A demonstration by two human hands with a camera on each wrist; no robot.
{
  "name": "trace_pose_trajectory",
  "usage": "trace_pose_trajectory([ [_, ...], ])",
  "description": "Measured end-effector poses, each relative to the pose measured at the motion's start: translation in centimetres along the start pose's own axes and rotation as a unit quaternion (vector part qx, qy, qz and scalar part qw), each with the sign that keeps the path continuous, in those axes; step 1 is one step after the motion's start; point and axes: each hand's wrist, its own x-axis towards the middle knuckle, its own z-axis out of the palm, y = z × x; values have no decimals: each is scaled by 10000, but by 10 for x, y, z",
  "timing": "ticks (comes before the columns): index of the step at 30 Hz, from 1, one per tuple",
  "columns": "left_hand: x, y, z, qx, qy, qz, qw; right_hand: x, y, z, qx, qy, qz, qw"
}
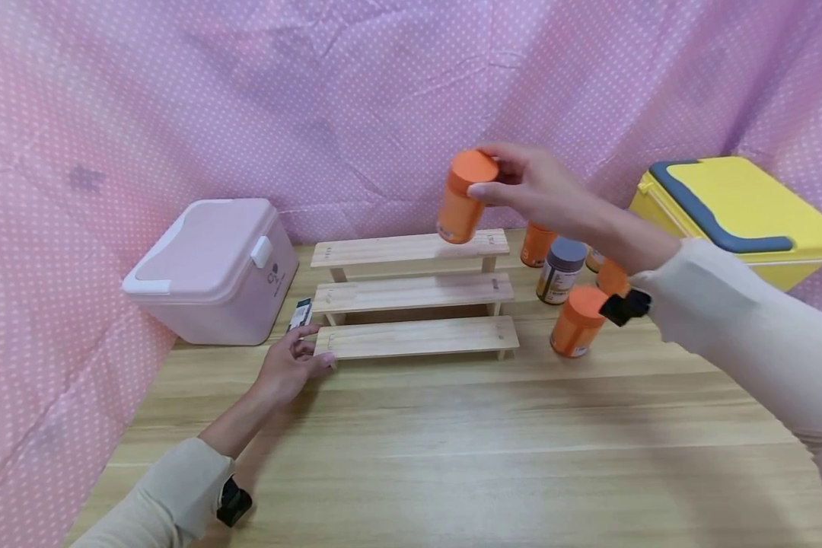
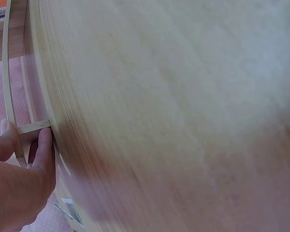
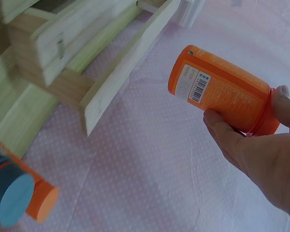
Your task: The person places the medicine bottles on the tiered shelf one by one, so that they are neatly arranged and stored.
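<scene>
My right hand [image 1: 536, 183] holds an orange plastic bottle [image 1: 460, 215] by its lid end, slightly tilted, in the air above the top step of a three-step wooden display rack [image 1: 418, 339]. In the right wrist view the bottle [image 3: 217, 87] shows a barcode label, and thumb and fingers pinch it near the orange lid. My left hand [image 1: 284, 371] is at the front left end of the rack's lowest step. The left wrist view shows that hand [image 2: 19, 186] pinching the end support of the rack between thumb and fingers.
Right of the rack stand a grey-lidded bottle [image 1: 560, 272] and several orange-lidded bottles [image 1: 578, 323], partly behind my right arm. A yellow lidded box [image 1: 753, 205] is at the far right, a pink lidded box [image 1: 212, 266] at the left. A small card [image 1: 301, 313] lies beside the rack.
</scene>
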Motion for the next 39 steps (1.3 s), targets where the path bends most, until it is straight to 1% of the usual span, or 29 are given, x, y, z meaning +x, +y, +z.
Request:
trace_pose_trajectory([
  [4,1,0,0,-20,-27,-46,10000,25,-4,17,449,-290,-114,9985],
  [10,0,2,0,-50,-25,-75,10000,57,-9,45,900,-725,-215,9931],
  [13,0,1,0,-92,-67,-25,9999,68,-11,59,988,-918,-121,9908],
  [15,0,1,0,-133,-88,6,9999,74,-13,68,936,-992,-35,9907],
  [18,0,0,-1,-104,-104,1,9999,81,-14,78,697,-951,35,9930],
  [23,1,1,0,-98,-87,-29,9999,87,-14,86,554,-877,54,9946],
  [26,1,2,1,-213,-84,-27,9997,90,-12,89,554,-971,80,9937],
  [31,2,2,0,-261,-79,-51,9996,93,-11,91,592,-1161,121,9914],
  [37,2,2,0,-134,-83,17,9999,95,-13,91,594,-1345,404,9883],
  [39,2,2,0,-101,-75,29,9999,96,-13,91,426,-1364,392,9890],
])
